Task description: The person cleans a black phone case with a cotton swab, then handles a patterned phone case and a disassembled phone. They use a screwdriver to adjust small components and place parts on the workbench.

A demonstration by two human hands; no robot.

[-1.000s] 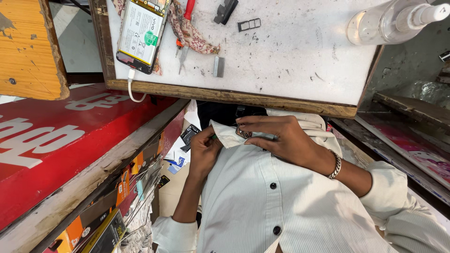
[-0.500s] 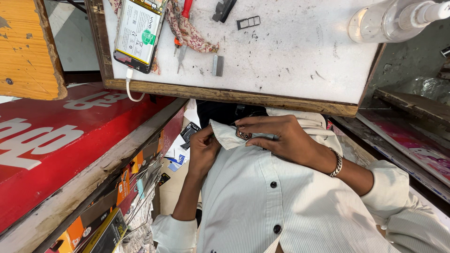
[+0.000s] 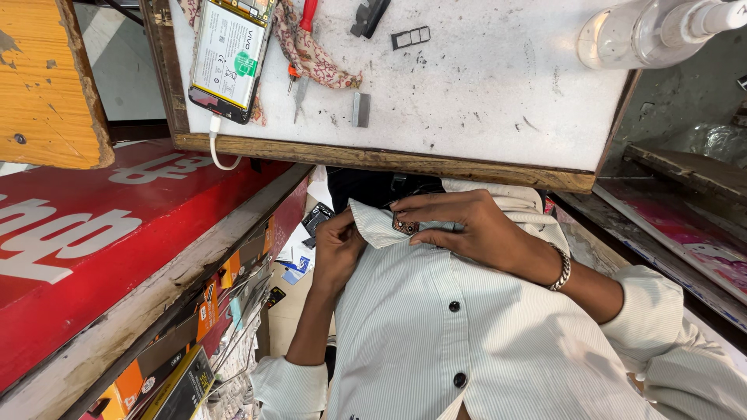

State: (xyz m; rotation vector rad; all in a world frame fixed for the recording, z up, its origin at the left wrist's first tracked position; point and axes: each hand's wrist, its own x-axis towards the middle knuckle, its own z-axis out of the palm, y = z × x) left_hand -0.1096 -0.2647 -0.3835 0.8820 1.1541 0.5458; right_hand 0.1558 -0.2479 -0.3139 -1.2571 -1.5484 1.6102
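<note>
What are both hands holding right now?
Left hand: closed on the shirt hem.
Right hand: pinching a small dark part against the hem.

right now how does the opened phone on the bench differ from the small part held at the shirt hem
The opened phone lies flat on the white bench top, untouched, with a white cable plugged in; the small part is pinched by the right hand against the shirt hem. The phone is far larger. Its inside looks pale; the part is dark.

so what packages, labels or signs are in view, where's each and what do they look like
Opened phone: top left of the white worktable, white and green labels inside.
Red sign: left side, slanted board with white lettering.
Boxes: bottom left under the sign, orange, black and yellow packs.
</note>
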